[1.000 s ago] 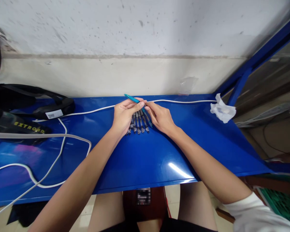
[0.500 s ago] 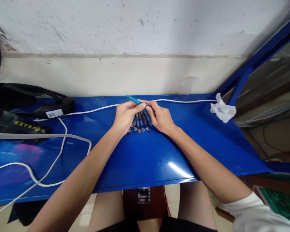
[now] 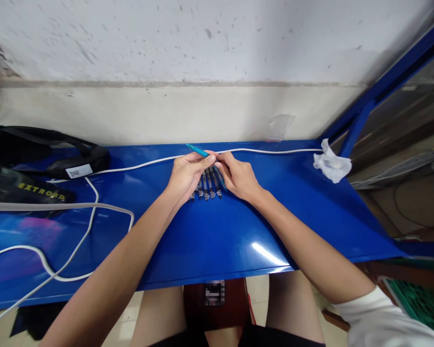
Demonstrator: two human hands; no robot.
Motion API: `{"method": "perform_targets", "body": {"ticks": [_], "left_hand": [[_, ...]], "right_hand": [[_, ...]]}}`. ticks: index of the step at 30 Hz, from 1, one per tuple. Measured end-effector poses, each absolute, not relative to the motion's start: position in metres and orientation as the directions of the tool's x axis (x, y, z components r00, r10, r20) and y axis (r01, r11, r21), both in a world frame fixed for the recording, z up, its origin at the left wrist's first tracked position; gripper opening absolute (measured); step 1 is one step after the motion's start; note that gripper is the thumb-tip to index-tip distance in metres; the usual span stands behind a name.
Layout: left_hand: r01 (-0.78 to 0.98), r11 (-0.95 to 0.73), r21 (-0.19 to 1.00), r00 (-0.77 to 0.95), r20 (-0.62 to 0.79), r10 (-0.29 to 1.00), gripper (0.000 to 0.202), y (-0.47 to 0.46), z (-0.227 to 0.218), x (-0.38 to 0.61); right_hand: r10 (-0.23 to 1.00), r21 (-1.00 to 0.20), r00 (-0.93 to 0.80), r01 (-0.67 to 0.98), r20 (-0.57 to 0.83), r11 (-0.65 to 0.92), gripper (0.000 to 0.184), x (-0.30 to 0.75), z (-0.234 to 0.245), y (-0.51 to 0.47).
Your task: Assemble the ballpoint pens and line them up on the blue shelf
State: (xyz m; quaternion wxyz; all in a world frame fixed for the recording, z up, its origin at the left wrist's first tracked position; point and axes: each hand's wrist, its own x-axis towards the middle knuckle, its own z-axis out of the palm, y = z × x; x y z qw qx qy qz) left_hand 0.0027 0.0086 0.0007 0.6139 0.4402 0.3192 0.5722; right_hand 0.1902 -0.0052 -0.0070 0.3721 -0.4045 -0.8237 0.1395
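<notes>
A teal pen (image 3: 196,150) slants between my two hands above the blue table (image 3: 217,241), its far end pointing up and left. My left hand (image 3: 190,173) pinches its barrel between thumb and fingers. My right hand (image 3: 238,176) has its fingers closed around the pen's near end, which is hidden by the fingertips. Beneath the hands lie several dark pens (image 3: 207,188) with clear tips, side by side on the table. Part of this row is covered by my left hand.
A white cable (image 3: 137,166) runs along the table's back by the wall, and another loops at left. A black strapped item (image 3: 47,149) lies far left, near a dark object lettered in yellow (image 3: 39,191). Crumpled white tissue (image 3: 331,162) sits at right, beside a blue frame (image 3: 361,120).
Both hands stay nearly in place with the teal pen between them. The whole view has shifted very slightly; nothing was let go or picked up.
</notes>
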Motion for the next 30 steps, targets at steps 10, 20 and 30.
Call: {"method": "perform_targets", "body": {"ticks": [10, 20, 30], "left_hand": [[-0.471, -0.121, 0.874, -0.02, 0.126, 0.992, 0.025, 0.015, 0.0, -0.004], [-0.723, 0.061, 0.688, 0.033, -0.054, 0.998, 0.012, 0.017, 0.006, -0.007], [-0.728, 0.041, 0.684, 0.035, -0.023, 0.999, 0.011, 0.013, 0.013, -0.005]], "right_hand": [[0.82, -0.731, -0.2, 0.376, 0.536, 0.569, 0.042, 0.184, -0.016, 0.0], [0.891, -0.894, -0.418, -0.447, 0.176, -0.033, 0.05, 0.181, 0.007, -0.002], [0.913, -0.819, -0.395, -0.555, 0.105, -0.146, 0.042, 0.185, 0.004, 0.003]]}}
